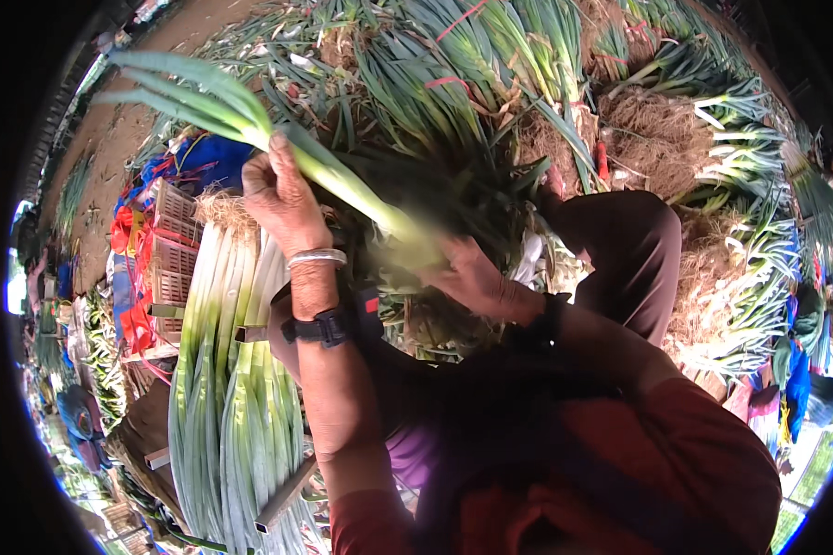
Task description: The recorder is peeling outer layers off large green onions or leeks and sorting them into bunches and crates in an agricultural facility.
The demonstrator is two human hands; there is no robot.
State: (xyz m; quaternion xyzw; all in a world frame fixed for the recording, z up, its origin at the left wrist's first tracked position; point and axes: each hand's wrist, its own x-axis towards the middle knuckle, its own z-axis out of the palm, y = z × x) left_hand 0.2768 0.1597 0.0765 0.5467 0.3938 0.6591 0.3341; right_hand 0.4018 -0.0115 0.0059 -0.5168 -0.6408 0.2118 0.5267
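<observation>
My left hand [285,196] is closed round the stalk of a leek [319,169], thumb on top. The leek slants across in front of me, its green leaves pointing to the upper left and its pale lower end to the right. At that lower end my right hand [477,280] has its fingers closed, though they and the leek's tip are smeared by motion. Below my left hand, beside my left forearm, lies a row of trimmed leeks [236,342] with pale stalks, their roots [227,208] at the far end and leaves toward me.
Untrimmed leeks [416,92] lie heaped ahead, some bundled with red ties. More bundles with brown roots [652,139] are piled on the right. A plastic crate [174,245] stands left, beside red and blue bags [131,236]. My knee [620,250] is bent at right. A metal bar [287,495] lies against the trimmed leeks.
</observation>
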